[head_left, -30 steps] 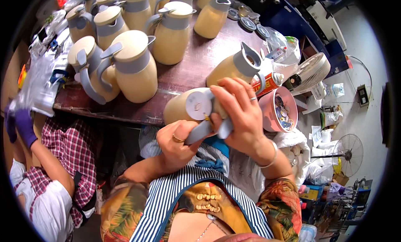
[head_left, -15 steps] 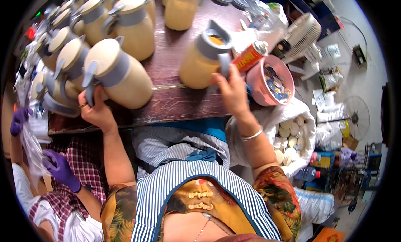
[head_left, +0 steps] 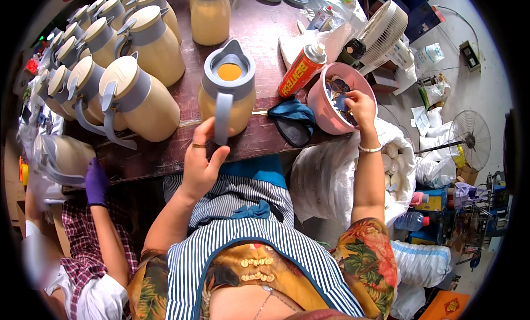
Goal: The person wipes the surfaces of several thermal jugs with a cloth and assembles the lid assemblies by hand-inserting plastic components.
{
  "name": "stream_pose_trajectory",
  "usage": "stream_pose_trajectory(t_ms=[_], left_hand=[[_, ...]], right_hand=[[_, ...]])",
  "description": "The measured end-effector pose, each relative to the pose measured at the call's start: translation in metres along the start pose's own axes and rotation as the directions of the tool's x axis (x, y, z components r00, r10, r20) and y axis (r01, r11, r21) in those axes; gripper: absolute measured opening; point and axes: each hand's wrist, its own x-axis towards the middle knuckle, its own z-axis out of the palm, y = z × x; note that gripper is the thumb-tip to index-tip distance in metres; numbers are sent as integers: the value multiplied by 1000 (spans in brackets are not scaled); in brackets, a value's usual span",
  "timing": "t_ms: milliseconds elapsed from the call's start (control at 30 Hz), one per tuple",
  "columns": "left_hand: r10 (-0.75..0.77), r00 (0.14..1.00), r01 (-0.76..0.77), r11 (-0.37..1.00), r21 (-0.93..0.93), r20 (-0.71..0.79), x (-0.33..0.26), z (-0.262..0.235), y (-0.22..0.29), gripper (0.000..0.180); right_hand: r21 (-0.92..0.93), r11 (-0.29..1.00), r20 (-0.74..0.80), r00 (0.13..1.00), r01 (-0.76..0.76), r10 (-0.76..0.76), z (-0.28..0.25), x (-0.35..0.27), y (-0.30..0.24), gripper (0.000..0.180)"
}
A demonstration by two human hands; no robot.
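Now, an open jug (head_left: 234,89), orange showing inside, stands upright on the desk (head_left: 265,49); right of the jug, a pink bucket (head_left: 327,111) holds small dark pieces (head_left: 338,87). At the jug's handle (head_left: 223,113), the left hand (head_left: 200,166) keeps a loose grip, thumb apart from fingers. The right hand (head_left: 361,107) reaches down into the bucket, fingertips bunched; whether they clamp anything cannot be told.

Your bare, gold-ringed left hand (head_left: 202,161) bends its fingers (head_left: 206,130), thumb (head_left: 220,155) spread beside them; your bare, pale-braceleted right hand (head_left: 362,109) curls, its forearm (head_left: 369,179) straight behind the fingers.
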Motion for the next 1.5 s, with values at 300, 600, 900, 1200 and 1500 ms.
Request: stream_pose_trajectory(t_ms=[300,600,900,1200,1500], left_hand=[[696,715,-614,669,420,-62,-20,12,17,24],[-319,799,594,551,-586,510,-7,59,48,39],[-516,777,302,-196,-933,360,-70,0,-17,21],[-211,974,18,438,-899,-84,25,-4,9,16],[336,892,-433,830,353,304,57,-26,68,24]], right_hand=[[952,304,-65,994,36,84,-52,-53,-37,15],[980,91,-124,905,175,-407,-35,-174,-183,14],[692,-424,562,804,-585,-193,95,-220,-163,12],[831,-555,-45,990,-38,-135,75,-151,-240,13],[652,322,-227,582,686,-781,18,-95,-254,24]])
